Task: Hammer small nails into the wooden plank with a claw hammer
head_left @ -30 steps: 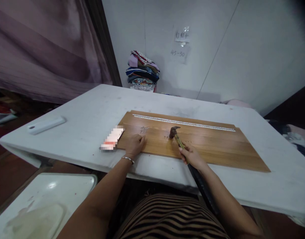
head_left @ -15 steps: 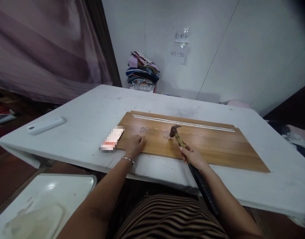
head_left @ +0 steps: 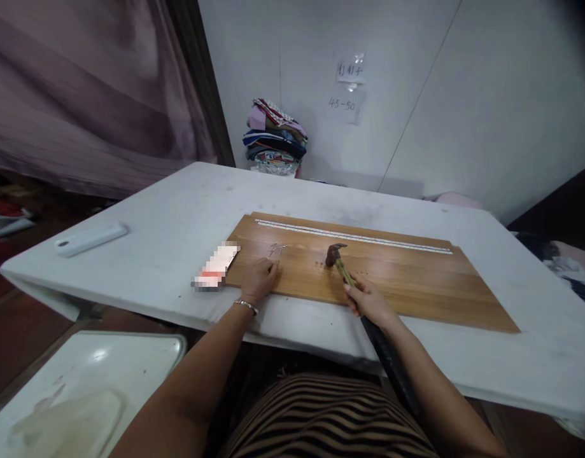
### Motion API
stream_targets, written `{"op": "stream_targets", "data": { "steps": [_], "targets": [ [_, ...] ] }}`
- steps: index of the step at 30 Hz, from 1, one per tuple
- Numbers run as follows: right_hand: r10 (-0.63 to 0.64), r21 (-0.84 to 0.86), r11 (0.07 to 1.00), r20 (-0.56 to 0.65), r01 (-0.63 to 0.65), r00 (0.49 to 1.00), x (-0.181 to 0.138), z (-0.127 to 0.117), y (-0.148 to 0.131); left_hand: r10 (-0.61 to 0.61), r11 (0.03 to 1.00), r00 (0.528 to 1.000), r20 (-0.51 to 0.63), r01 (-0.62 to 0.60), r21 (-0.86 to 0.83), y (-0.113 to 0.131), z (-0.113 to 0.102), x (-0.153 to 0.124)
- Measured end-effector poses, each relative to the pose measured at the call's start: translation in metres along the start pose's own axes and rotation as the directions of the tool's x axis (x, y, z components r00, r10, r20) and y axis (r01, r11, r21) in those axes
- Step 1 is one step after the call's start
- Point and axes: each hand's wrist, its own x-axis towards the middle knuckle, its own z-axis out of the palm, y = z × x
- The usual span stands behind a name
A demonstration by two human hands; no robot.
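Observation:
A long brown wooden board (head_left: 416, 286) lies on the white table (head_left: 177, 216). My right hand (head_left: 368, 300) is wrapped round the shaft of a hammer (head_left: 340, 264) close below its head. The hammer's head rests on the board by some small dark marks, and its dark grip runs back under my forearm. My left hand (head_left: 258, 278) lies on the board's left end, fingers curled loosely, just below a small heap of nails (head_left: 275, 249). A pale strip (head_left: 354, 236) runs along the board's far edge.
A blurred pink and white flat object (head_left: 216, 266) lies left of the board. A white oblong case (head_left: 91, 238) sits near the table's left edge. Folded cloths (head_left: 275, 137) are stacked behind the table by the wall. A white tray-like surface (head_left: 82, 388) is at lower left.
The hammer head rose slightly half a second ago and is down on the board again. My left hand has stayed in place.

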Motion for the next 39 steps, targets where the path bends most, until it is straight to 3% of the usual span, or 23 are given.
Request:
{"op": "stream_targets", "data": {
  "steps": [12, 21, 33, 39],
  "targets": [
    [-0.003, -0.02, 1.0, -0.01, 0.003, 1.0, -0.001, 0.0, -0.012, -0.014, 0.997, 1.0, 0.021, 0.012, 0.075, -0.002, 0.002, 0.001],
    [0.011, -0.011, 1.0, -0.009, -0.011, 1.0, 0.0, -0.001, -0.002, -0.019, 0.998, 0.999, 0.04, 0.016, 0.054, -0.001, 0.001, 0.002],
    [-0.006, -0.017, 1.0, -0.021, 0.006, 1.0, -0.002, -0.003, -0.016, -0.008, 0.999, 1.0, 0.025, 0.007, 0.039, 0.001, -0.001, 0.0],
    [0.006, -0.014, 1.0, -0.006, -0.006, 1.0, 0.0, 0.0, -0.01, -0.008, 0.999, 1.0, 0.02, 0.008, 0.039, 0.001, -0.001, 0.0]
  ]
}}
